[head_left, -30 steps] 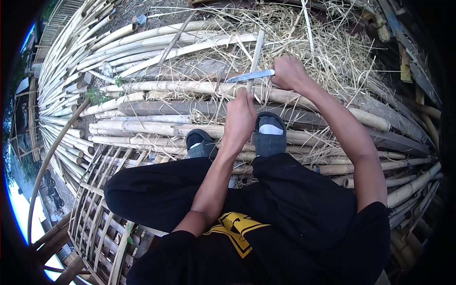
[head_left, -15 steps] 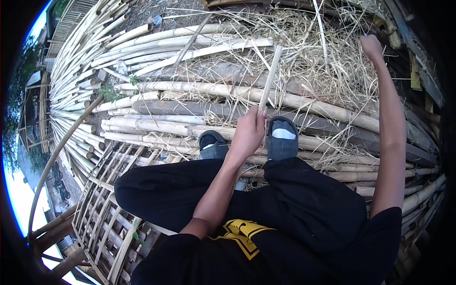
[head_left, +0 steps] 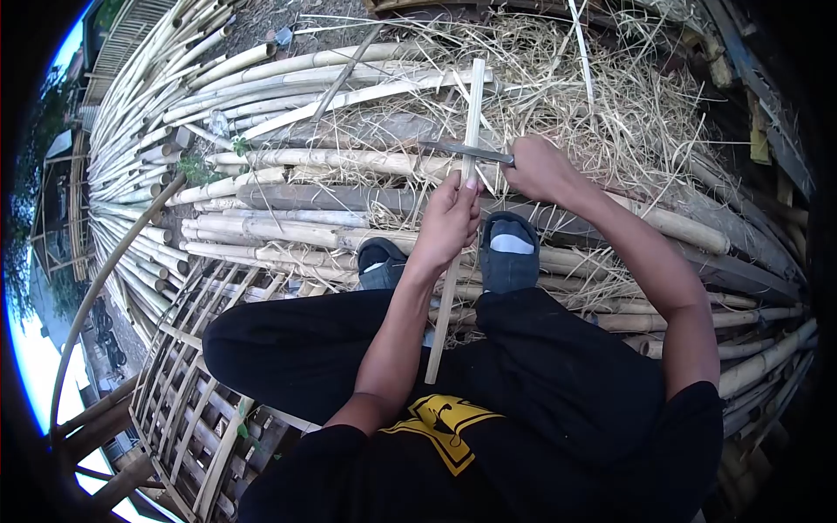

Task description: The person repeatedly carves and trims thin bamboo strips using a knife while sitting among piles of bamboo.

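Note:
My left hand (head_left: 447, 220) is closed around the middle of a long, narrow bamboo strip (head_left: 474, 106). The strip's far end points away from me, and its lower end hangs down over my lap. In my closed right hand (head_left: 542, 171) is a knife (head_left: 455, 150), its blade pointing left. That blade lies across the strip just beyond my left fingers; a small sliver (head_left: 485, 178) stands out beside it. Most of the knife's handle is hidden inside my fist.
Long bamboo poles (head_left: 336, 159) lie across the ground under my sandalled feet. Pale shavings (head_left: 602, 131) heap up at the upper right. A slatted bamboo lattice (head_left: 196, 383) stands at lower left, near a curved pole (head_left: 109, 270).
My right hand has swung in from the far upper right to the strip, bringing the knife across it. The strip's lower end now shows below my left hand.

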Demonstrator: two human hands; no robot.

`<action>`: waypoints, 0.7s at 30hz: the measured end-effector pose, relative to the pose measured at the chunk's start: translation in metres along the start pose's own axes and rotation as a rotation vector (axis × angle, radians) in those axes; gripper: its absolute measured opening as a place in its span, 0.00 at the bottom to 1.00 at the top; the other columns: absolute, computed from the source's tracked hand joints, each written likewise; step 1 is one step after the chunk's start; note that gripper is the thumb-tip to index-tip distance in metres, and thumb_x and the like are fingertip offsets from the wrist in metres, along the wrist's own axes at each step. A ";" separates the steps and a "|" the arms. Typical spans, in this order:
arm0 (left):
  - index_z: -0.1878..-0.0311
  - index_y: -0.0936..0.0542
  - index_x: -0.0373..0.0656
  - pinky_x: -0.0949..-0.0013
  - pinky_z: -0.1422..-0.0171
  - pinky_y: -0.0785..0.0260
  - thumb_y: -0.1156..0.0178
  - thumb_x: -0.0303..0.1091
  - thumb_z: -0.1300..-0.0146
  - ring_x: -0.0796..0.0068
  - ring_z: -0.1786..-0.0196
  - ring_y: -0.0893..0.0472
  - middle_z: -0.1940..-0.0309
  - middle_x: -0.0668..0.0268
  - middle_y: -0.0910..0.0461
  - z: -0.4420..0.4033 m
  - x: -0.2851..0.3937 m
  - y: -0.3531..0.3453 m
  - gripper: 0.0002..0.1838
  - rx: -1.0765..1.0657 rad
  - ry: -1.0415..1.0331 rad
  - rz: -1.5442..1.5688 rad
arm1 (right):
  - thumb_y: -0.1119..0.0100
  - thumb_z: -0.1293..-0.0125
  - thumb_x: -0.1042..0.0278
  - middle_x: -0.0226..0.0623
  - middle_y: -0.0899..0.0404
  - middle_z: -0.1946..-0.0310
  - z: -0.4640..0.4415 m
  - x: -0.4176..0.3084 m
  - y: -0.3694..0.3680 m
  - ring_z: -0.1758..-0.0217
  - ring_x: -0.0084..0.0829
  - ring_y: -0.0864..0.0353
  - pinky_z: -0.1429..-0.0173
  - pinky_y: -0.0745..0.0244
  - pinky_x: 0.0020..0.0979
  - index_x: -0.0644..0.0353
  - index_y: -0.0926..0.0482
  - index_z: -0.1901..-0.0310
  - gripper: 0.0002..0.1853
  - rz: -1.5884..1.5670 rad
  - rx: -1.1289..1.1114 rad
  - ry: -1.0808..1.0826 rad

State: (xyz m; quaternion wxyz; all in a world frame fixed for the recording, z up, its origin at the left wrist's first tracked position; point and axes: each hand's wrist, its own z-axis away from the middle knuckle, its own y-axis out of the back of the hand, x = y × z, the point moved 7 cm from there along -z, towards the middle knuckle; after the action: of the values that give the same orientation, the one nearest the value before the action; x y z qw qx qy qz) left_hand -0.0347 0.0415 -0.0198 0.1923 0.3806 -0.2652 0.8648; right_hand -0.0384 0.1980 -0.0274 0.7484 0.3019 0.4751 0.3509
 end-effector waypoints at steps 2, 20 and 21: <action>0.59 0.33 0.45 0.80 0.85 0.54 0.56 0.40 0.24 0.89 0.85 0.45 0.81 0.77 0.40 0.001 -0.002 0.001 0.10 -0.040 0.040 0.023 | 0.45 0.50 0.68 0.61 0.23 0.80 -0.002 0.000 -0.005 0.72 0.55 0.18 0.63 0.22 0.47 0.75 0.23 0.78 0.14 -0.062 -0.005 -0.012; 0.55 0.31 0.43 0.81 0.86 0.59 0.56 0.38 0.24 0.90 0.87 0.50 0.82 0.77 0.44 0.011 0.010 0.013 0.09 -0.083 -0.025 0.264 | 0.46 0.38 0.52 0.45 0.22 0.77 -0.002 0.246 0.123 0.76 0.37 0.22 0.71 0.29 0.38 0.64 0.23 0.74 0.20 -0.171 0.472 -0.584; 0.55 0.30 0.41 0.82 0.87 0.58 0.56 0.38 0.24 0.90 0.87 0.48 0.82 0.76 0.43 0.009 0.007 0.009 0.10 -0.130 0.001 0.306 | 0.46 0.37 0.49 0.37 0.27 0.84 -0.001 0.222 0.098 0.83 0.31 0.27 0.78 0.34 0.35 0.61 0.27 0.78 0.22 -0.437 0.398 -0.567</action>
State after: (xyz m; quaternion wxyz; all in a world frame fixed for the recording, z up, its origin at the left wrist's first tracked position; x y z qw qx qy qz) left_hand -0.0388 0.0303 -0.0126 0.0827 0.3220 -0.3751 0.8653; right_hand 0.0044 0.4345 -0.0623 0.8336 0.4174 0.3615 -0.0123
